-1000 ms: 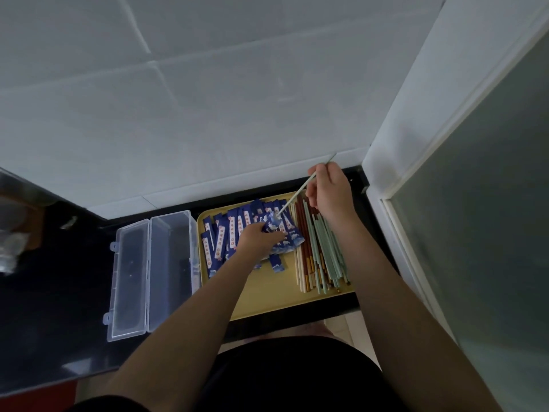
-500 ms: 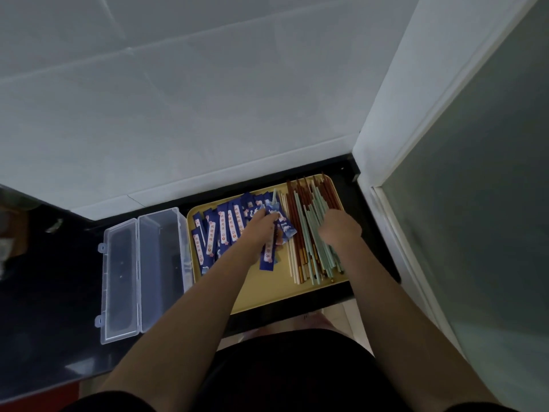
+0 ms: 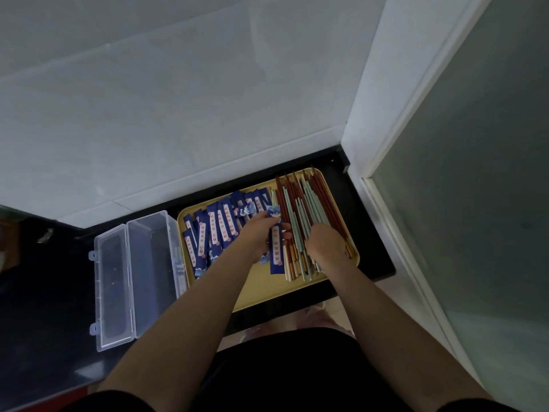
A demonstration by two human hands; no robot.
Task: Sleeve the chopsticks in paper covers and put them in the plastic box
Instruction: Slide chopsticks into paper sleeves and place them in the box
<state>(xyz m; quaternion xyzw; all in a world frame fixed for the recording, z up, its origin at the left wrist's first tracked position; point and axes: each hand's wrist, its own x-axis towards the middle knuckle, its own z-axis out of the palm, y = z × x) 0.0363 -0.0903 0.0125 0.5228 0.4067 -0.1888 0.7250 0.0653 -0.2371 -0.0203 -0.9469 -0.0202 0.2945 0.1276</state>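
Observation:
A yellow tray (image 3: pixel 261 288) on the black counter holds several blue paper covers (image 3: pixel 212 230) on its left and a pile of red, pale green and cream chopsticks (image 3: pixel 300 209) on its right. My left hand (image 3: pixel 261 233) grips one blue paper cover (image 3: pixel 275 251), which hangs down over the tray's middle. Fingers down, my right hand (image 3: pixel 325 243) rests on the chopstick pile; whether it grips any is hidden. The clear plastic box (image 3: pixel 148 263) lies open left of the tray, its lid (image 3: pixel 113 286) folded out flat.
A white tiled wall rises behind the counter. A white door frame with a frosted glass panel (image 3: pixel 475 203) stands close on the right. The counter's front edge (image 3: pixel 297 304) runs just below the tray. Dim objects sit at the far left.
My right hand held a single chopstick up above the tray a second ago; it has come down onto the chopstick pile. My left hand has lifted one cover out of the heap.

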